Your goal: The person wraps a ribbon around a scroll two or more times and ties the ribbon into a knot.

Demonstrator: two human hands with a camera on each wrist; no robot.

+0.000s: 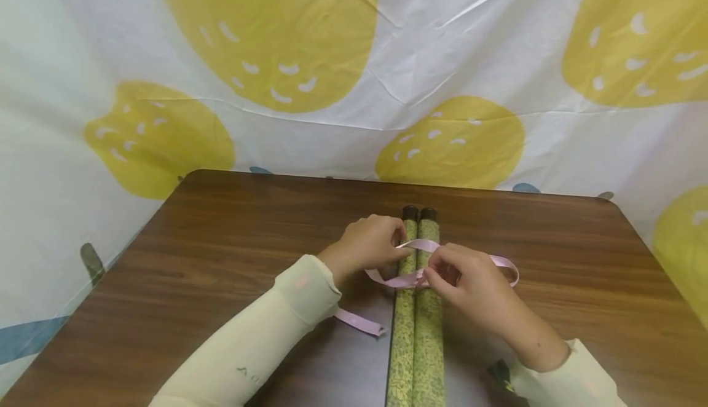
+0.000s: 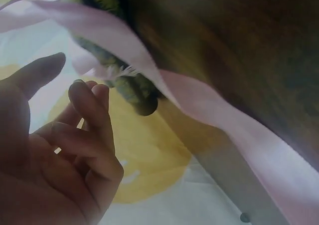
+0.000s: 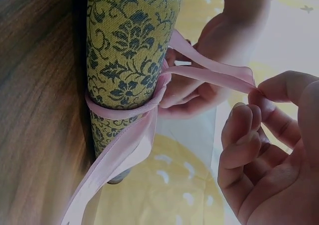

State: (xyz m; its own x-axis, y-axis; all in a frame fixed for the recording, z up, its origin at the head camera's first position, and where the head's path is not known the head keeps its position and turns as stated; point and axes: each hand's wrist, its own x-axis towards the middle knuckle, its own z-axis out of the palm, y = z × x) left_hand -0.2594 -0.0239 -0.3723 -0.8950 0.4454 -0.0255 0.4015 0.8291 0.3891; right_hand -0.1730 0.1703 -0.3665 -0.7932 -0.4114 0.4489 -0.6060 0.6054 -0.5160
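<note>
Two long rolls [image 1: 428,345], covered in yellow-green brocade with a dark floral pattern, lie side by side, their dark end caps at the far end. A pink satin ribbon [image 3: 124,112] is wrapped round them and crosses over itself at the side in the right wrist view. Thumb and index finger of my right hand [image 1: 475,281] pinch a folded loop of the ribbon, pulled away from the rolls. My left hand [image 1: 367,244] is at the rolls' left side; in the left wrist view its thumb stands apart from loosely bent fingers, near the ribbon's frayed end.
Everything lies on a brown wood-grain table [image 1: 221,229] with rounded corners. A white cloth [image 1: 310,127] printed with yellow lemons hangs behind and beside it. One cut ribbon tail [image 1: 359,322] lies below the left wrist. A small dark object [image 1: 500,373] is partly hidden by the right sleeve.
</note>
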